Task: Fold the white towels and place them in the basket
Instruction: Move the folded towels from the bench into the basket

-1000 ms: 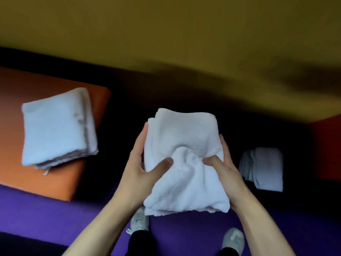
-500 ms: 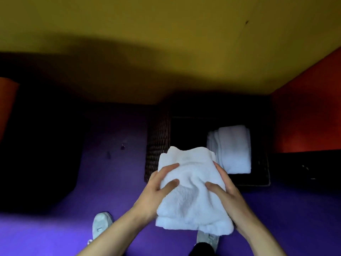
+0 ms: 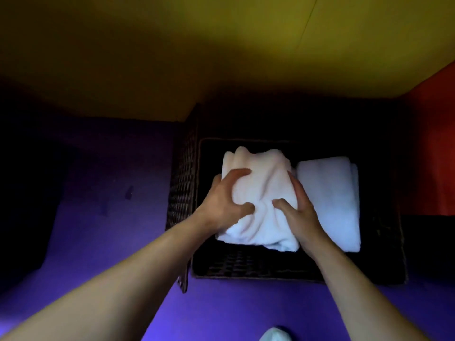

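A folded white towel [image 3: 261, 193] is held over the left half of a dark wicker basket [image 3: 246, 264] on the floor. My left hand [image 3: 221, 203] grips its left side, thumb dug into the front and fingers curled on top. My right hand [image 3: 299, 212] grips its right side with the thumb pressed into the cloth. A second folded white towel [image 3: 330, 200] lies inside the basket at the right, touching the held one. Whether the held towel rests on the basket's bottom I cannot tell.
The basket stands on a purple floor [image 3: 110, 242] against a yellow wall [image 3: 197, 57]. A red panel [image 3: 433, 156] rises at the right. A white shoe [image 3: 275, 335] shows at the bottom edge. A dark shape [image 3: 29, 193] fills the left.
The view swung right from the orange surface to the basket. Both hands carried the towel forward and down, from above the floor to over the basket's left half.
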`<state>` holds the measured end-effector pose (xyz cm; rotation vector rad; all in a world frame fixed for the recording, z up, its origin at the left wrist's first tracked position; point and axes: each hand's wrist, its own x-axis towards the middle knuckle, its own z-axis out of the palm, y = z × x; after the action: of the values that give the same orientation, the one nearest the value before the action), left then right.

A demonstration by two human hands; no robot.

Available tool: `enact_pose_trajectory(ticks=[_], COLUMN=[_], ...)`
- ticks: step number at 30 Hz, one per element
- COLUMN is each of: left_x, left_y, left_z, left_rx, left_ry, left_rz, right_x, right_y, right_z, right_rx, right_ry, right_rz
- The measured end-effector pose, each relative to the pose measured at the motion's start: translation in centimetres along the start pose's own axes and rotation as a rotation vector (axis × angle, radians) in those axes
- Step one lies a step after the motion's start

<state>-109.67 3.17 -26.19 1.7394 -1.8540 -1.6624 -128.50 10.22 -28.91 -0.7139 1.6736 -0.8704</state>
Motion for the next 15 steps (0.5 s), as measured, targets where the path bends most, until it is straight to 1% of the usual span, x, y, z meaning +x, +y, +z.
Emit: enact_pose_trajectory(ticks=[2, 4, 6, 7, 8, 9, 10, 11, 13, 15], left_x=[2.1, 3.6, 4.5, 4.8, 5.1, 5.2, 5.2, 5.1, 4.9, 4.5], left_y=[-1.0, -2.1, -3.6, -4.7, -5.8, -6.9, -7.7, -8.3, -8.5, -7.8], left_z=[0.7, 1.5, 3.0, 3.8, 4.7, 5.8, 6.7, 7.4, 7.7, 7.2], left_rx=[0.021, 0.105, 0.165, 0.204, 0.305, 0.435, 0.573, 0.695, 0.858, 0.943], left_ry=[0.037, 0.026, -0.019, 0.001, 0.028, 0.023, -0.007, -0.053, -0.101, -0.126], left_rz=[0.025, 0.023, -0.044, -0.095, -0.134, -0.142, -0.148, -0.167, -0.189, -0.161], right_x=[2.1, 4.2, 6.1, 6.8, 7.0, 7.0, 6.7, 6.2, 5.3, 4.7], right_y=[1.3, 3.0, 5.6, 6.6, 7.7, 8.5, 9.0, 9.2, 9.1, 9.1], right_z=[0.3, 0.5, 1.1, 1.9, 2.9, 3.8, 4.6, 5.4, 6.0, 5.4], right_rx=[-0.053, -0.127, -0.253, -0.354, -0.498, -0.664, -0.800, -0.890, -0.955, -0.916], right_ry=[0.025, 0.020, -0.020, -0.062, -0.106, -0.113, -0.078, -0.021, 0.046, 0.033], right_rz=[-0.042, -0.058, -0.033, -0.004, 0.039, 0.072, 0.062, 0.011, -0.064, -0.020])
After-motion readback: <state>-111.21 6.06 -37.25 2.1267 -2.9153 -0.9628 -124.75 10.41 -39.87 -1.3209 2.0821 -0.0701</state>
